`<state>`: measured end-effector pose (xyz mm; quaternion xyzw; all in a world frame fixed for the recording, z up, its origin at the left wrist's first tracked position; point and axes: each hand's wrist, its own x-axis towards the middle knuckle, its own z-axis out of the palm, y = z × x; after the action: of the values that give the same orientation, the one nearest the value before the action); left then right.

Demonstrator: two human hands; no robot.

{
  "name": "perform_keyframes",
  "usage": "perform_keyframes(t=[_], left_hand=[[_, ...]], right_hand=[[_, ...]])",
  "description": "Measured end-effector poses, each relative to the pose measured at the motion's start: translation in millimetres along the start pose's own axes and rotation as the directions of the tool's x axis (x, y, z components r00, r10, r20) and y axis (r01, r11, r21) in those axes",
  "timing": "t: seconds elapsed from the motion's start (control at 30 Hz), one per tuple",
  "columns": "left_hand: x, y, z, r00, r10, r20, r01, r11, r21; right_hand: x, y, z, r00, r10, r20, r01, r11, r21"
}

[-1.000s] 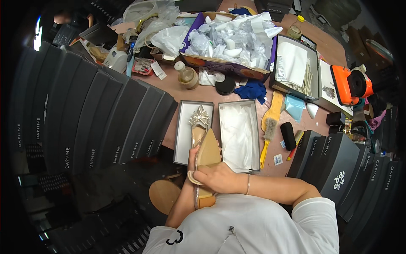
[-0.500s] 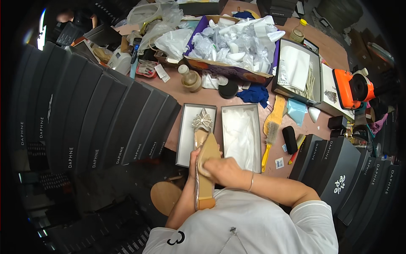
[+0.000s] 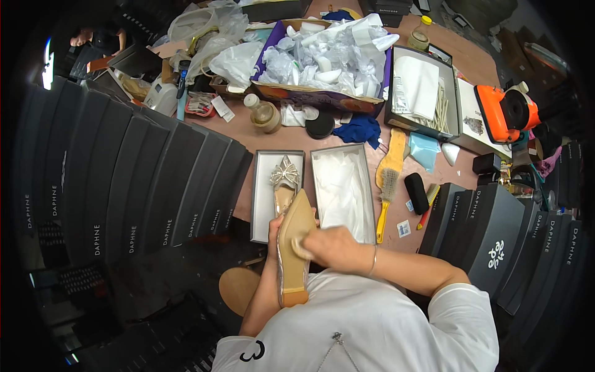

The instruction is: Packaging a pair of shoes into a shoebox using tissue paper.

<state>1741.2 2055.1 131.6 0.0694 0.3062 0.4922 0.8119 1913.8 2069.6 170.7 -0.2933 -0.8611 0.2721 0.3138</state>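
- We are looking down at a beige pointed-toe shoe (image 3: 294, 248) turned sole-up, held above the near edge of the open shoe box (image 3: 276, 192) and just in front of the person's chest.
- The left hand (image 3: 273, 230) is gripping the shoe from the left side, its fingers curled around the edge near the toe; only part of that hand is showing past the sole.
- The right hand (image 3: 328, 245) is resting on the sole with its fingers drawn together over a small pale pad or cloth (image 3: 301, 248), pressing it flat against the leather; we cannot tell exactly what the pad is.
- We are judging the step in hand to be wiping or rubbing the sole, with the work somewhere in the middle of the sole's length.
- The second shoe, with a sparkling bow (image 3: 286, 172) on its toe, is lying in the open shoe box, just beyond the held one.
- The box lid (image 3: 344, 192), lined with white tissue, is sitting just right of the box, and a yellow-handled brush (image 3: 387, 186) is lying beside it on the brown table (image 3: 242, 139).
- The next move, as we are reading it, calls for keeping the left-hand grip firm so the shoe does not twist, while the right hand carries the pad along toward the heel end with even pressure.
- A row of black boxes (image 3: 124, 186) is lining the left side, well apart from both hands.
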Motion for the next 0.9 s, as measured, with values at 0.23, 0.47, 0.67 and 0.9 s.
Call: perform_keyframes(t=[0.23, 0.47, 0.67, 0.9], left_hand=[[-1.1, -9.8, -5.2, 0.995, 0.053, -0.086, -0.061, 0.994, -0.087], [5.3, -2.4, -14.3, 0.990, 0.006, 0.144, -0.002, 1.000, -0.029], [-6.3, 0.6, 10.5, 0.995, 0.035, -0.092, -0.034, 0.999, 0.012], [-4.1, 1.6, 21.2, 0.989, -0.011, -0.145, 0.028, 0.993, 0.112]], right_hand=[[22.1, 14.9, 2.1, 0.977, 0.203, -0.065, -0.205, 0.978, -0.033], [44.2, 11.2, -1.4, 0.982, 0.187, -0.009, -0.187, 0.982, 0.010], [27.3, -35.9, 2.2, 0.981, -0.177, 0.083, 0.187, 0.973, -0.133], [37.5, -6.4, -0.4, 0.995, -0.070, -0.075, 0.062, 0.993, -0.097]])
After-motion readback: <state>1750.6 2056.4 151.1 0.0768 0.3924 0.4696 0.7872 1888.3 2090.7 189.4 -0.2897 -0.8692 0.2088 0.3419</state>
